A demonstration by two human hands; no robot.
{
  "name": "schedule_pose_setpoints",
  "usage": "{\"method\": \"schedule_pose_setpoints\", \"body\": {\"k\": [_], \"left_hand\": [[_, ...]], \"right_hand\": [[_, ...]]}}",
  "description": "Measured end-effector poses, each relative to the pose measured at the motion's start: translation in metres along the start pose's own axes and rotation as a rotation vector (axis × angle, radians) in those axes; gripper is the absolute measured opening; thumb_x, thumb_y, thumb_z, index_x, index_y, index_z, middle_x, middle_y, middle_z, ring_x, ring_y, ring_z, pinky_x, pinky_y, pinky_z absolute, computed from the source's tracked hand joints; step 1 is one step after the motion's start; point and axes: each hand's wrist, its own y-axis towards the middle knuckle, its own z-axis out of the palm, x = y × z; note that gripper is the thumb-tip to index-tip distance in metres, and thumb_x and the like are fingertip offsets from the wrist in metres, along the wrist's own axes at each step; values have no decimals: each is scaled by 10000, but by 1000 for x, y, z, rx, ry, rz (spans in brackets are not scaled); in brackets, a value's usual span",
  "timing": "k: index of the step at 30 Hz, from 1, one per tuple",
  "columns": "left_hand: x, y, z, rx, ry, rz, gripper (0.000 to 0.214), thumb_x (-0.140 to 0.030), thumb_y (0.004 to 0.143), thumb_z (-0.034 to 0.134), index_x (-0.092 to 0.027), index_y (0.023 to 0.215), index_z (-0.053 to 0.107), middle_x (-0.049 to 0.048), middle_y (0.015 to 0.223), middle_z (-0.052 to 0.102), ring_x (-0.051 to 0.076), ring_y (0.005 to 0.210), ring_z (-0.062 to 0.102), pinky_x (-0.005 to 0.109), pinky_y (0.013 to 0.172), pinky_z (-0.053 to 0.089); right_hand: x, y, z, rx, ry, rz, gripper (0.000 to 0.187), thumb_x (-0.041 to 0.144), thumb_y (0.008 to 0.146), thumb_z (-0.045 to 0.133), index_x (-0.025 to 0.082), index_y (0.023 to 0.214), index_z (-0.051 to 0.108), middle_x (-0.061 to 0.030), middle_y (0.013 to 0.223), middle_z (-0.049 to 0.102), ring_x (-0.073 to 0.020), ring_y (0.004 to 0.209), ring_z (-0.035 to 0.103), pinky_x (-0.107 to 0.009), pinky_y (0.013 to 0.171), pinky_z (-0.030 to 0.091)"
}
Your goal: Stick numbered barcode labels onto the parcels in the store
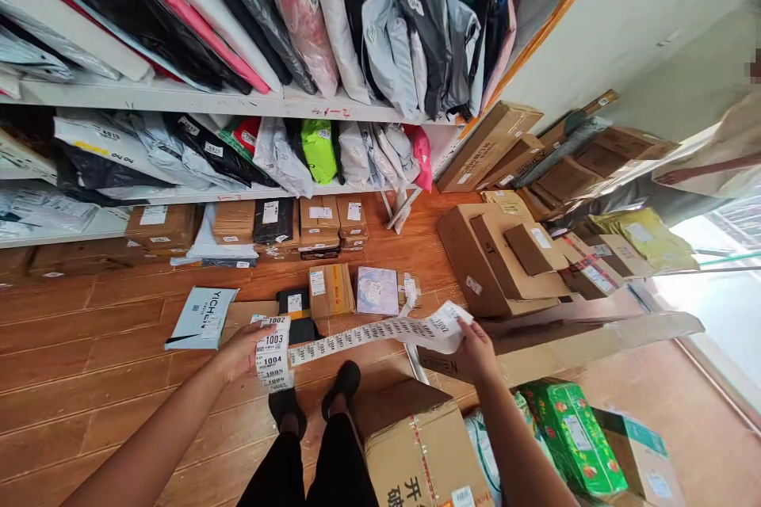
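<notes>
Numbered label strip (369, 330), held spread out mid-frame above parcels (331, 289) on the floor.
Folded end gripped by fingers of the left hand (241, 352); far end pinched by the right hand (476, 348).

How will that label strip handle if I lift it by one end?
Likely floppy: the label strip sags and twists between the left hand and right hand. Probably very light, being thin paper. Its end curls over at the left hand, so it may tangle.

The numbers 1002, 1003 and 1004 are printed on the long white paper label strip (369, 330), at its eight-o'clock end. "YICH" is lettered on the pale blue plastic mailer (200, 318), at nine o'clock from it.
</notes>
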Motion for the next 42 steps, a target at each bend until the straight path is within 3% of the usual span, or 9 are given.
{"method": "schedule_pose_setpoints", "body": {"k": [4, 8, 13, 15, 18, 22, 27, 37, 42], "left_hand": [[5, 33, -7, -128, 193, 195, 296, -429, 555, 743, -166, 621, 624, 47, 619, 653, 289, 781, 645, 411, 762, 518], [14, 50, -15, -228, 463, 532, 242, -428, 542, 728, -212, 604, 638, 89, 1042, 660, 357, 1291, 350, 467, 1116, 221], [45, 54, 19, 234, 1027, 995, 165, -301, 834, 497, -247, 804, 649, 41, 1083, 648, 258, 1165, 496, 472, 1108, 234], [64, 68, 49, 345, 949, 954, 231, -299, 877, 429, -223, 745, 602, 17, 791, 635, 177, 842, 600, 387, 1000, 383], [94, 111, 98, 114, 685, 799, 345, -411, 864, 417, -206, 598, 493, 5, 617, 546, 146, 593, 529, 271, 625, 472], [137, 185, 142, 163, 418, 555, 494, -456, 672, 674, -210, 1086, 569, 77, 1057, 665, 216, 899, 621, 298, 761, 486], [204, 271, 161, 423, 310, 368, 387, -548, 722, 576, -165, 741, 625, 45, 721, 671, 214, 740, 608, 281, 695, 464], [302, 445, 210, 197, 546, 656, 496, -670, 717, 434, -206, 568, 525, 8, 524, 552, 175, 559, 517, 261, 560, 400], [324, 507, 221, 576, 345, 520, 586, -725, 606, 559, -162, 729, 668, 57, 678, 694, 223, 675, 633, 285, 639, 493]], "right_hand": [[-40, -9, 33, 151, 50, 163, 422, 443, 456, 835, 182, 727, 644, -8, 643, 694, -164, 544, 618, -255, 475, 485], [-86, -3, 54, 224, 65, 265, 419, 452, 412, 846, 183, 660, 642, 6, 593, 676, -134, 506, 589, -229, 473, 454], [-130, 5, 77, 354, 90, 340, 413, 498, 463, 830, 189, 683, 667, -30, 653, 693, -160, 592, 621, -270, 579, 498], [-145, 7, 85, 424, 98, 350, 417, 507, 492, 821, 192, 723, 675, -40, 705, 702, -178, 648, 635, -292, 623, 504], [-171, 9, 94, 521, 102, 343, 395, 481, 526, 823, 187, 734, 662, -33, 726, 695, -172, 676, 625, -290, 652, 488], [-224, 26, 97, 586, 86, 281, 415, 493, 547, 815, 190, 745, 613, 9, 659, 640, -121, 590, 552, -259, 613, 432], [-301, 76, 92, 586, -150, 138, 437, 553, 576, 772, 172, 728, 622, 21, 641, 575, -94, 567, 478, -228, 558, 353], [-446, 192, 98, 416, -324, -17, 504, 630, 473, 766, 163, 607, 636, 30, 517, 527, -94, 459, 429, -242, 474, 349], [-497, 227, 96, 230, -267, -172, 522, 666, 484, 740, 161, 601, 678, -11, 597, 598, -120, 568, 484, -257, 567, 391]]}}
